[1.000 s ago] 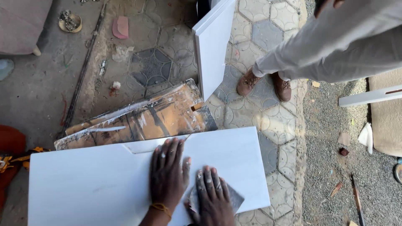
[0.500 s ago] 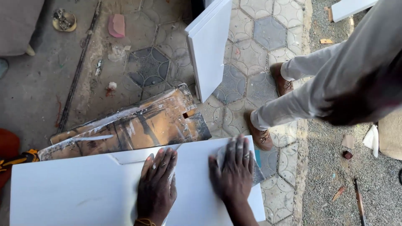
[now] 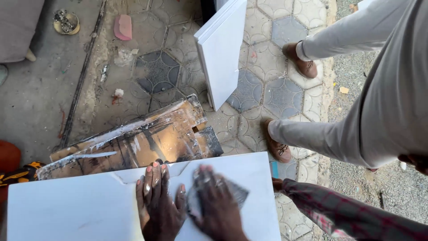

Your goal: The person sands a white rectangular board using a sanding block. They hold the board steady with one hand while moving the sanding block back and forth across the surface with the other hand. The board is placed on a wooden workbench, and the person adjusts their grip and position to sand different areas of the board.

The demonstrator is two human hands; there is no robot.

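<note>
A large white tile [image 3: 71, 209] lies flat in front of me, with a crack line near its far edge. My left hand [image 3: 157, 203] rests flat on it, fingers together and dusted white. Right beside it, my right hand [image 3: 215, 203] is blurred with motion and presses a small grey sheet [image 3: 238, 195] against the tile's surface. The two hands almost touch.
A worn, paint-smeared board [image 3: 133, 143] lies just beyond the tile. Another white tile [image 3: 220, 49] stands on edge on the hexagon paving. A person in light trousers and brown shoes [image 3: 276, 145] stands at the right. A plaid sleeve [image 3: 339, 212] reaches in beside the tile's right edge.
My right hand has slid from the tile's right part back toward my left hand, onto the grey sheet. The standing person has shifted their feet, and the plaid sleeve has come into view.
</note>
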